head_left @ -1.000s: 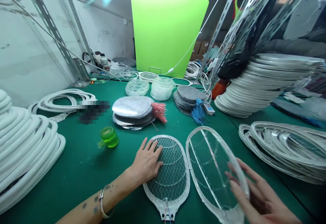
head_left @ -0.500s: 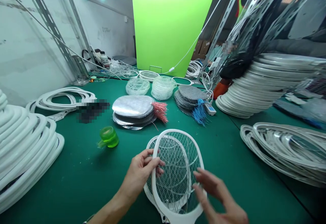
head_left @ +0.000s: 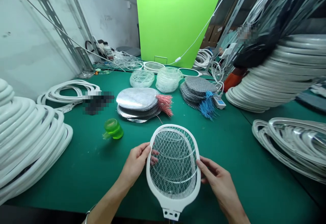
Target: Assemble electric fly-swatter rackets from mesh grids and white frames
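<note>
Clamping the racket head (head_left: 174, 162), left hand (head_left: 134, 162) and right hand (head_left: 217, 176) flank its long axis, aimed at the bench's near edge (head_left: 63, 205).

A bright green board (head_left: 175, 20) stands behind, right of a white bottle (head_left: 108, 51) and slotted metal post (head_left: 54, 21).

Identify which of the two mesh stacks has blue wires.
The right-hand stack, dull grey, has blue wires; the left-hand stack is shinier and has reddish wires.
</note>
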The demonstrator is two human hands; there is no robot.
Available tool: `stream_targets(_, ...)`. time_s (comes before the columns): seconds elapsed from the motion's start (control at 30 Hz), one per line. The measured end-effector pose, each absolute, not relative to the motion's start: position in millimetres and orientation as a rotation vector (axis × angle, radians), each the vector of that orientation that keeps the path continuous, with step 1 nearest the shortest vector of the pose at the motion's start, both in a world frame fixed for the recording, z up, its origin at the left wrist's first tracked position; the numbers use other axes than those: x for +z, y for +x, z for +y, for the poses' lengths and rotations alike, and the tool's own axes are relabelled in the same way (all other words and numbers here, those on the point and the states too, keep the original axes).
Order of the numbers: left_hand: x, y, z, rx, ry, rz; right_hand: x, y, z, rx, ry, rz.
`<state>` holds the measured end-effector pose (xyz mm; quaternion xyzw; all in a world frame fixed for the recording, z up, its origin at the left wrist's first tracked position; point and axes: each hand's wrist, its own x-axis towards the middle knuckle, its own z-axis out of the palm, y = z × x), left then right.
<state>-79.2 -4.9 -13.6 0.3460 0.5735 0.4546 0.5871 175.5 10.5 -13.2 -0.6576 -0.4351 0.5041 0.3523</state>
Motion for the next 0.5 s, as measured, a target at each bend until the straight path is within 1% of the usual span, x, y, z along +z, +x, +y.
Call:
stream_targets(0.23,-18.7,-85.6,-3.6,0.925,1.133,1.761,-32.8,178.1,18.8,1.231,-1.745,-1.23)
stream_targets(0.5,-20.4,-81.0,-1.4,0.791,1.33,2.035,-18.4,169.0,9.1,1.027,-1.934,-1.378)
